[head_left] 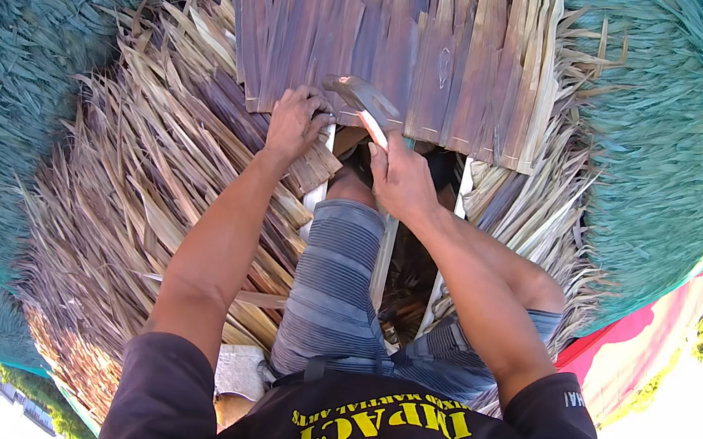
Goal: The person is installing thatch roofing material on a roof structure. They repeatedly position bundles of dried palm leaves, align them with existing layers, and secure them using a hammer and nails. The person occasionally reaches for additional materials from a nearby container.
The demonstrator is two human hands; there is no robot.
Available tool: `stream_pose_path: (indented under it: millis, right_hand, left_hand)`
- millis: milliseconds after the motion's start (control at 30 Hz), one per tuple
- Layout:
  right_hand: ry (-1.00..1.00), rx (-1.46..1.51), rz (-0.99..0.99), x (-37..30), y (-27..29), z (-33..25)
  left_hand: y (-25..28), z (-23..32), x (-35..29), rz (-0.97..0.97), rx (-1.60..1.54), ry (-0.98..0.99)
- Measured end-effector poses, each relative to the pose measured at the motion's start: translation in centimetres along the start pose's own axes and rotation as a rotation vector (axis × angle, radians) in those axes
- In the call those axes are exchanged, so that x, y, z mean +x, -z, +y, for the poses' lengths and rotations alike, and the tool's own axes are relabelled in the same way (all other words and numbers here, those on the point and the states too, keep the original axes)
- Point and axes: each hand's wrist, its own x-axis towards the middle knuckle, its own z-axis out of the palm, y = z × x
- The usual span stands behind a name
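Observation:
My right hand point(404, 178) is closed round the pale handle of a hammer point(362, 94), whose metal head is raised over the lower edge of a thatch panel point(450, 60). The panel is made of flat, dried brown palm leaves with a stitched edge. At that same edge, left of the hammer, the fingers of my left hand point(294, 126) are pinched together. What they hold, if anything, is too small to make out. A white strip point(319, 179) of framing runs down just below my left fingers, beside a short piece of brown leaf point(313, 169).
Loose dried palm thatch point(154, 161) slopes away on the left, with more thatch point(552, 173) on the right. Between my legs is a dark gap point(410, 275) bounded by pale battens point(383, 261). Green-netted thatch point(668, 168) rises on both sides. A red sheet point(626, 346) lies lower right.

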Motion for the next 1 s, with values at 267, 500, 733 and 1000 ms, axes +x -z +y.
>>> stream_pose_path:
  millis: [267,500,733,1000]
  right_hand:
    - [-0.098,-0.106,-0.047,1.2,2.0,-1.3]
    - [0.304,-0.023,0.095,-0.2,2.0,-1.1]
    - [0.192,0.048,0.272,4.5,1.8,-2.2]
    - [0.044,-0.225,-0.206,10.4,3.1,-1.4]
  left_hand:
    - [0.7,-1.6,0.9,-0.082,-0.125,-0.155]
    - [0.8,-2.9,1.3,-0.139,-0.361,-0.009]
    - [-0.1,-4.2,1.9,-0.113,-0.612,0.184]
    - [1.6,-3.5,4.7,-0.160,-0.734,0.327]
